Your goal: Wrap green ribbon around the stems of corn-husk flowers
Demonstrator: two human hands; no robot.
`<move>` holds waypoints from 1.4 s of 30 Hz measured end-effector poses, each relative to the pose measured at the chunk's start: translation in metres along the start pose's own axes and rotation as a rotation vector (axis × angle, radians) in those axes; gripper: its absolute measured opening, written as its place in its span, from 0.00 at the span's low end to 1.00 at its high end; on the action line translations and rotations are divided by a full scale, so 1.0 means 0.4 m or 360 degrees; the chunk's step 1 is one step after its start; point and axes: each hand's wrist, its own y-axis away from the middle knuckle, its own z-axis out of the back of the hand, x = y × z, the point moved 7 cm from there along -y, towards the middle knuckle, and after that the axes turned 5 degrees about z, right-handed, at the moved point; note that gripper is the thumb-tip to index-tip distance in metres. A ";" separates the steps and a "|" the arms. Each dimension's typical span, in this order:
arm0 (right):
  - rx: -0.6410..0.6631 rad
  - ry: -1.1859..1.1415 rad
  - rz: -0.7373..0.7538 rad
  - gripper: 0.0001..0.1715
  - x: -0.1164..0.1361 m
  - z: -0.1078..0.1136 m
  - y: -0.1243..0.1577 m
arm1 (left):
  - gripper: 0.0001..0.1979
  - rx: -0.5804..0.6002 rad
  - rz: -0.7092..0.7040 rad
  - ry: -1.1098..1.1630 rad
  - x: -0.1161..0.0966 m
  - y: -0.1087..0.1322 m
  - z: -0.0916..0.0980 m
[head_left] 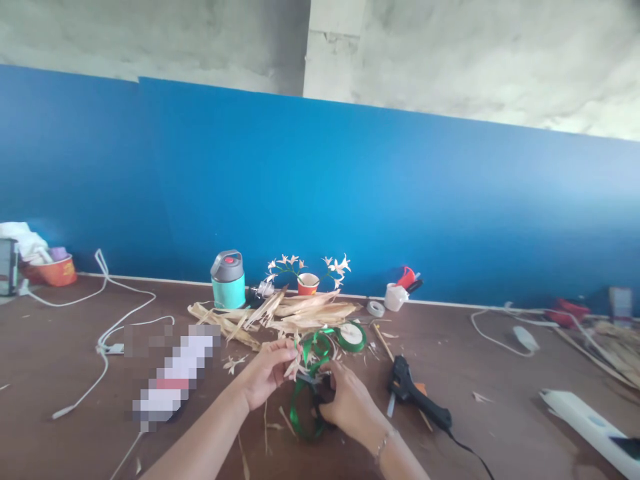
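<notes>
My left hand [274, 369] is closed in a pinch on a pale artificial flower [296, 367], its petals hanging below the fingertips. Close beside it, my right hand [345, 400] wraps around dark-handled scissors [311, 379], whose grey blades point left toward the flower. Loops of green ribbon [301, 417] lie under and around both hands. The ribbon spool [352, 336] rests just beyond them on the brown table. Dried husk strips [315, 313] are heaped behind the spool, and one loose flower [234, 364] lies left of my left hand.
A black glue gun [420, 393] with its cord lies at right. Behind the husks stand a turquoise flask [229, 283], an orange cup [307, 285] with flower sprays and a white cup [396, 297]. A power strip [590, 427] is at far right; white cables [103, 320] cross the left.
</notes>
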 end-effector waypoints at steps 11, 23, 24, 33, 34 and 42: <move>-0.0122 -0.1504 -0.0087 0.21 0.035 0.015 -0.015 | 0.10 0.0044 0.0149 -0.0431 0.028 0.006 -0.038; -0.0027 -0.2193 -0.0154 0.11 0.058 -0.009 -0.001 | 0.08 0.0106 0.0196 -0.0649 0.040 0.014 -0.059; -0.0048 -0.2191 -0.0169 0.12 0.052 -0.011 -0.002 | 0.09 0.0093 0.0185 -0.0670 0.037 0.014 -0.056; -0.0023 -0.1991 -0.0154 0.16 0.049 -0.007 -0.006 | 0.08 0.0037 0.0160 -0.0851 0.035 0.014 -0.062; -0.0013 -0.1929 -0.0128 0.16 0.053 -0.002 -0.007 | 0.08 0.0012 0.0164 -0.0864 0.035 0.013 -0.060; -0.0145 -0.1713 -0.0019 0.23 0.063 0.012 -0.011 | 0.09 -0.0059 0.0219 -0.0882 0.041 0.012 -0.049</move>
